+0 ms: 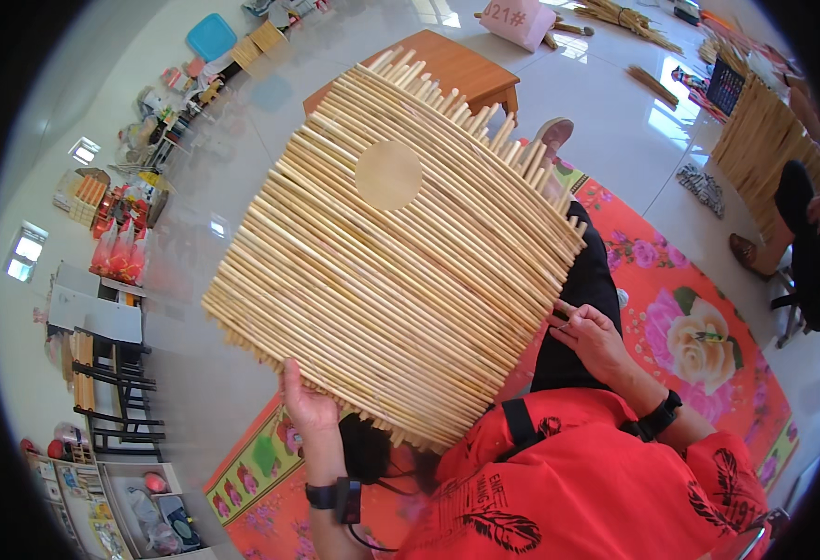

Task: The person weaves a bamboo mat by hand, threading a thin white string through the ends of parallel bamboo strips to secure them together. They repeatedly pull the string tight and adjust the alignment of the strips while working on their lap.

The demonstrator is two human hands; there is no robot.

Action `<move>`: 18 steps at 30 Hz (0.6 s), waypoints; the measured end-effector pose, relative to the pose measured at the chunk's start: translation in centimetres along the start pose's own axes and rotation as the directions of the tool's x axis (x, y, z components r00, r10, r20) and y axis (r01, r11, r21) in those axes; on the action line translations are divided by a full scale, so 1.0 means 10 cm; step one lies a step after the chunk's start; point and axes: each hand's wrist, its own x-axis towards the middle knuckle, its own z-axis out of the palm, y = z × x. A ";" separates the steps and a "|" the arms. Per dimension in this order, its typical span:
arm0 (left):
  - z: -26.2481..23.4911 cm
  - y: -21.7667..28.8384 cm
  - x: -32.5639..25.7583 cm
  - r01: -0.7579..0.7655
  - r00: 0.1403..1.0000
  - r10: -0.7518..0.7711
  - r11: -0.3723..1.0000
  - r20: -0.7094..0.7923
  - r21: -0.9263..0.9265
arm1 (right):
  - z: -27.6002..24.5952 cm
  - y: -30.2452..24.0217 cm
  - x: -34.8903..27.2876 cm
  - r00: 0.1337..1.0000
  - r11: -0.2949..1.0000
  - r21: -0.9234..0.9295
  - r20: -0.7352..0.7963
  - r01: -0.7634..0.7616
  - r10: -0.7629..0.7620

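A large mat of pale straw reeds (400, 252) laid side by side fills the middle of the view, with a round tan patch (388, 175) near its far end. My left hand (305, 403) grips the mat's near left edge, thumb on top. My right hand (592, 338) rests at the mat's right edge, its fingers pinching the reed ends there. The mat lies across my lap, over black trousers (582, 299) and a red shirt (568, 485). Both wrists wear black bands.
A red floral floor mat (699, 336) lies beneath me on a glossy white floor. A low wooden table (461, 70) stands beyond the mat. Another person (806, 243) sits at the right beside another reed mat (769, 140). Shelves and clutter line the left wall.
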 end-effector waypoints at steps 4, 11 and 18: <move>-0.15 -0.34 0.16 0.117 0.993 -0.117 0.993 0.013 -0.007 | -0.18 0.08 -0.04 1.000 0.996 0.088 -0.015 0.020 -0.018; -0.23 -0.59 0.79 0.309 0.941 -0.320 0.946 0.112 0.101 | -0.07 -0.10 -0.32 0.978 0.927 -0.313 -0.111 -0.205 0.179; -0.28 -0.68 0.87 0.495 0.868 -0.494 0.858 -0.048 0.137 | 0.64 -0.71 -0.45 0.966 0.407 -0.913 0.077 -0.032 0.247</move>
